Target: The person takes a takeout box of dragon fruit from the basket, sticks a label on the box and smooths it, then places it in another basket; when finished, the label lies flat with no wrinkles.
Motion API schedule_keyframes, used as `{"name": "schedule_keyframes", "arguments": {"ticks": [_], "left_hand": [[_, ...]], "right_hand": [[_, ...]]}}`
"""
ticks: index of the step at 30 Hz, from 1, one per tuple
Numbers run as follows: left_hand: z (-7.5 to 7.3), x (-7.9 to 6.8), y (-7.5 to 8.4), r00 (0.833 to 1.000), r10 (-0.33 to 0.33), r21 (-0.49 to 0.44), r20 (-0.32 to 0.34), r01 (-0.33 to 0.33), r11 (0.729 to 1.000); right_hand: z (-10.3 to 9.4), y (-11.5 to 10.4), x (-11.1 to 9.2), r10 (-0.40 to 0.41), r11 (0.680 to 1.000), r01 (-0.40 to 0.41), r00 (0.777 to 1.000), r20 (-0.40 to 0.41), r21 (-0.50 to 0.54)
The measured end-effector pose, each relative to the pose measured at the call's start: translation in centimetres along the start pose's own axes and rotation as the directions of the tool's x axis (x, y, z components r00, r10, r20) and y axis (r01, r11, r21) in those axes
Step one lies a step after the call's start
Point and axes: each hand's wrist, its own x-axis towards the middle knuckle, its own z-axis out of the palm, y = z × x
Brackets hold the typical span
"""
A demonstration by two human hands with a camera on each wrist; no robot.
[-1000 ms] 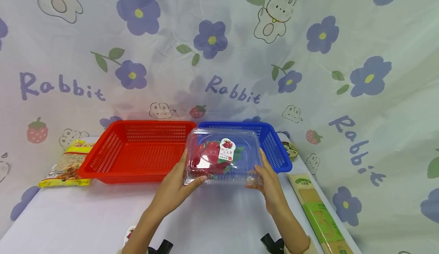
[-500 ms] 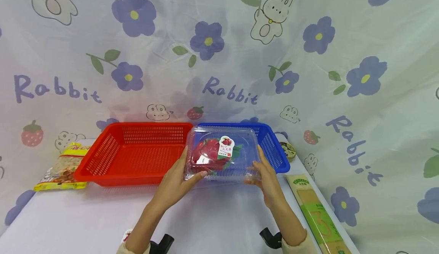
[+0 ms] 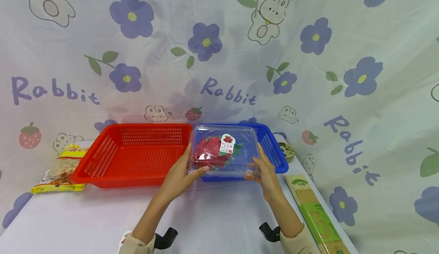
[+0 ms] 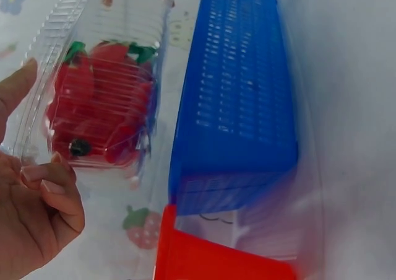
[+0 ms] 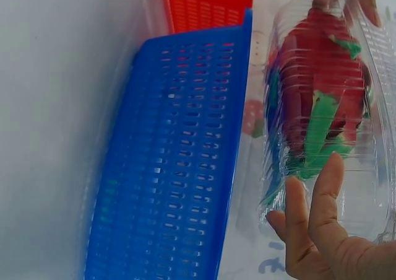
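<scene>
A clear plastic clamshell box [image 3: 224, 149] with a dragon fruit [image 3: 213, 151] inside is held up in front of the blue basket [image 3: 274, 151]. A white label with a fruit picture is stuck on its lid. My left hand [image 3: 180, 176] grips the box's left end, thumb along the front edge. At the other end my right hand [image 3: 267, 176] holds it, fingers bent at the side and underneath. From the left wrist view, the red fruit [image 4: 105, 100] shows through the ribbed plastic. In the right wrist view, green leaf tips [image 5: 322, 122] show near my fingers.
A red basket [image 3: 147, 158] stands left of the blue one. A yellow-edged food bag [image 3: 63, 168] lies at the far left. Along the right table edge lies a long green package [image 3: 315, 212], with a small round tin [image 3: 286, 151] behind it.
Both hands have raised the box slightly and moved it a little forward over the blue basket. The head view has shifted slightly; the grip on the box stays the same.
</scene>
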Motion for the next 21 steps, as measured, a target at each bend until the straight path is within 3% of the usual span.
{"name": "schedule_keyframes", "arguments": {"ticks": [21], "left_hand": [[0.6, 1.4, -1.0, 1.0, -0.006, -0.044, 0.015, 0.007, 0.999]], "right_hand": [[-0.2, 1.1, 1.8, -0.015, 0.999, 0.014, 1.0, 0.02, 0.034]]}}
